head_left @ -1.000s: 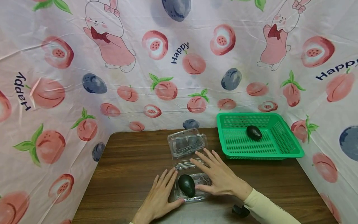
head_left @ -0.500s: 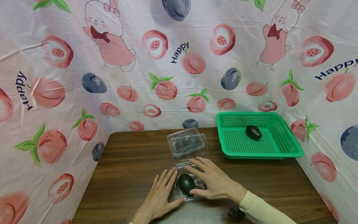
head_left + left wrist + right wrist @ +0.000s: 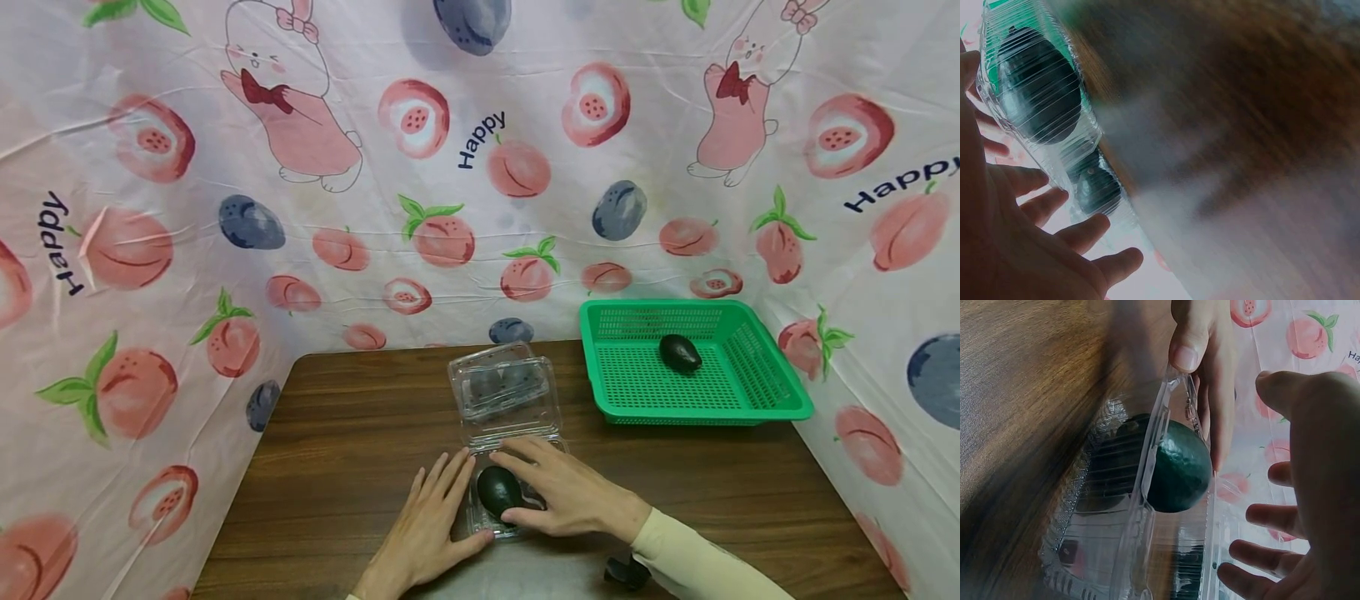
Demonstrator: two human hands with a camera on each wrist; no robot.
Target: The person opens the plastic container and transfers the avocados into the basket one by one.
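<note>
An avocado (image 3: 498, 492) lies in the base of a clear plastic clamshell box (image 3: 480, 527) at the table's front; the right wrist view shows the avocado (image 3: 1179, 465) through the wall. My left hand (image 3: 423, 529) rests along the box's left side, fingers straight, and its thumb (image 3: 1186, 355) touches the near corner. Over the right half hovers my right hand (image 3: 573, 492), fingers spread, with its thumb beside the avocado; contact cannot be told. In the left wrist view the avocado (image 3: 1038, 87) sits behind ribbed plastic, beyond my left fingers (image 3: 1082, 234).
The clear plastic lid (image 3: 536, 412) stands behind the base, with another clear piece (image 3: 487, 362) near it. A green basket (image 3: 705, 414) holding a second avocado (image 3: 679, 354) stands at the back right. Printed cloth (image 3: 450, 192) encloses the brown table (image 3: 352, 433).
My right hand has moved left and lower over the box, toward the avocado. My left hand and the basket have stayed put.
</note>
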